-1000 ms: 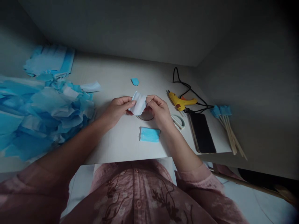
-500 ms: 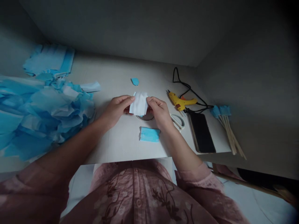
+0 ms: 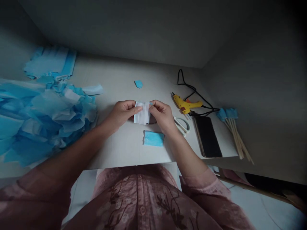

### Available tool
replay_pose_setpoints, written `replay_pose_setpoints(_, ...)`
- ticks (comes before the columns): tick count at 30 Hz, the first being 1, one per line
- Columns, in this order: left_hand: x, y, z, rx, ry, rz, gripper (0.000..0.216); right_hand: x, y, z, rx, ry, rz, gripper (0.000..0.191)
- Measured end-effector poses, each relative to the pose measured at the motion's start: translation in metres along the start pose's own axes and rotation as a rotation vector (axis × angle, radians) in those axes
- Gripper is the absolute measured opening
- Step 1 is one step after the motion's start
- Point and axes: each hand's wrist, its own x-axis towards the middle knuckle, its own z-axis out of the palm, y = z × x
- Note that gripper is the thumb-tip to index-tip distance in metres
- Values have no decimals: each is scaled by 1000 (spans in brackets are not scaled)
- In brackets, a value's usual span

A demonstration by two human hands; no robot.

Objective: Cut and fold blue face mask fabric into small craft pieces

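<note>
Head view: from where I'm standing, left hand (image 3: 122, 112) and right hand (image 3: 163, 115) are both pinching this creased white piece (image 3: 142, 117) over the counter (image 3: 117, 150), about midway between back and front edges. Blue rectangle (image 3: 153, 138) lies nearer the front edge, phone (image 3: 208, 136) near the front right corner.

Dim light, dark upper corners, blurred edges

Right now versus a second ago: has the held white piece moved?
Yes, slightly: toward the wearer. Its lower edge is now closer to the blue rectangle, which hasn't shifted; the white piece remains beyond it.
</note>
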Motion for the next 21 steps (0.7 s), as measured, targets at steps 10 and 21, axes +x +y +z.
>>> replay_pose_setpoints(10, 4, -4, -3, -75, 86, 30, 28, 5, 5, -1, 219, 86, 102, 49)
replay_pose_setpoints(21, 3, -2, -3, -33, -89, -70, 73, 5, 5, -2, 250, 76, 117, 50)
